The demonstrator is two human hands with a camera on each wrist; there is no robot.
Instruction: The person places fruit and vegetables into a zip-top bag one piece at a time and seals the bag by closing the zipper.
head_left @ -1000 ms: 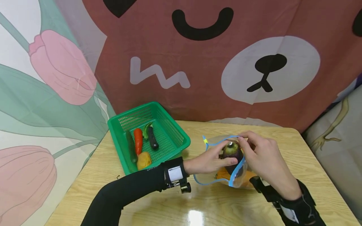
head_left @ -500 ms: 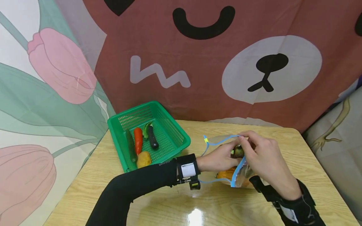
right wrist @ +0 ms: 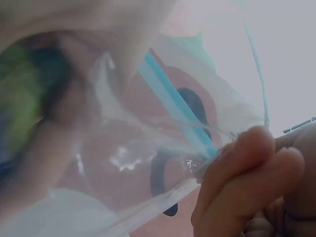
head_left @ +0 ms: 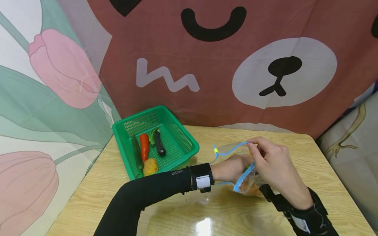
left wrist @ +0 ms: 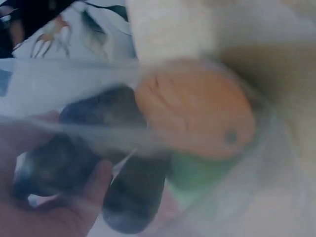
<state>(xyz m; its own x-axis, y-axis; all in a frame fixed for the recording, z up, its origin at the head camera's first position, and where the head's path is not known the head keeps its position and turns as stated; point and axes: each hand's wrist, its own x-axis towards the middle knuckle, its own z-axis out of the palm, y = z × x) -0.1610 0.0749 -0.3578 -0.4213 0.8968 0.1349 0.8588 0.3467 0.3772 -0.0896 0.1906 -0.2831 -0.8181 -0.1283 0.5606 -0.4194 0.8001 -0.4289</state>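
Backdrop: bear-face cloth [head_left: 215, 105] across the top of my head view, wooden table [head_left: 174, 213] below.
Zip bag [head_left: 244, 178]: clear, blue-edged, right of centre, mouth spread. I judged it thin, limp, very light; best pinched at the stiffer blue edge.
Right hand [head_left: 273, 160]: pinched that edge between thumb and fingers.
Left hand [head_left: 231, 167]: inside the bag, curled round a dark vegetable [left wrist: 47, 165], lower left of my left-wrist view.
Dark vegetable: looked smooth, firm, probably slippery; I favoured a grip round its thick middle.
In the way: an orange vegetable [left wrist: 195, 111], a second dark piece [left wrist: 136, 192] and something green [left wrist: 200, 177], blurred, crowded the bag; I reckoned slack film could snag fingers.
Green basket [head_left: 190, 150]: left of centre, vegetables inside; the left sleeve [head_left: 159, 183] overlapped its near corner.
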